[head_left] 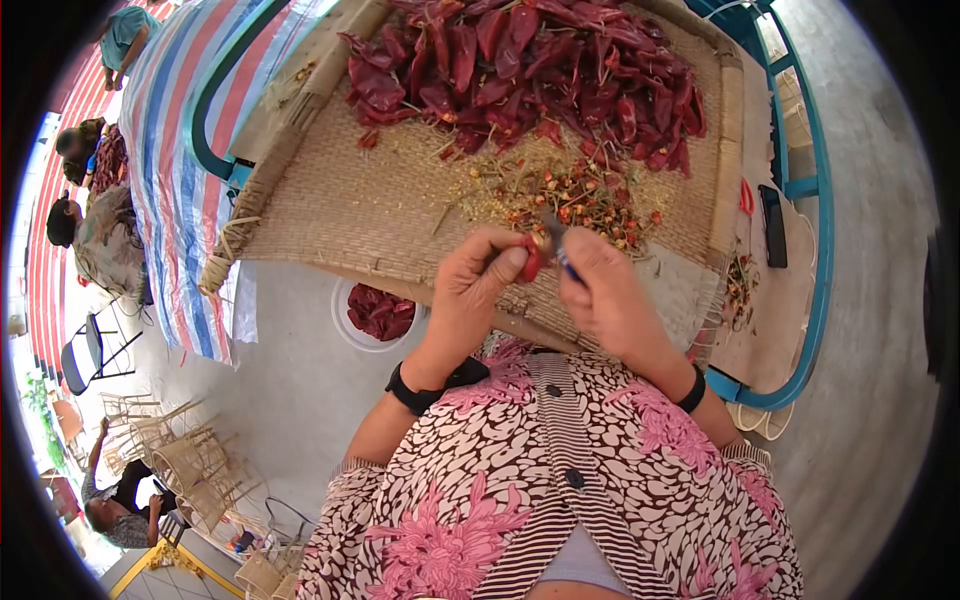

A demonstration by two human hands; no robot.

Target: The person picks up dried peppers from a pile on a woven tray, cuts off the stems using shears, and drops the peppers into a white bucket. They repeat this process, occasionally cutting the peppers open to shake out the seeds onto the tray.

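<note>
My left hand (470, 290) pinches a red chili pepper (531, 262) between thumb and fingers, its pale stem end facing right. In my right hand (612, 295) is a small cutting tool (552, 228) with a blue handle and a dark metal head. Its head meets the pepper's stem end; whether it is scissors or a knife I cannot tell. Both hands are over the near edge of a woven tray (330, 215). Beyond them lie a heap of cut stem ends (590, 205), scattered yellow seeds (420, 185) and a large pile of dried red chilies (520, 70).
Below the tray's left front, a white basin (343, 330) holds red chilies (380, 312). A teal metal frame (822, 240) surrounds the tray; a black phone (773, 226) lies at right. Striped sheeting (185, 170), people (105, 235) and wicker chairs (195, 470) are on the left.
</note>
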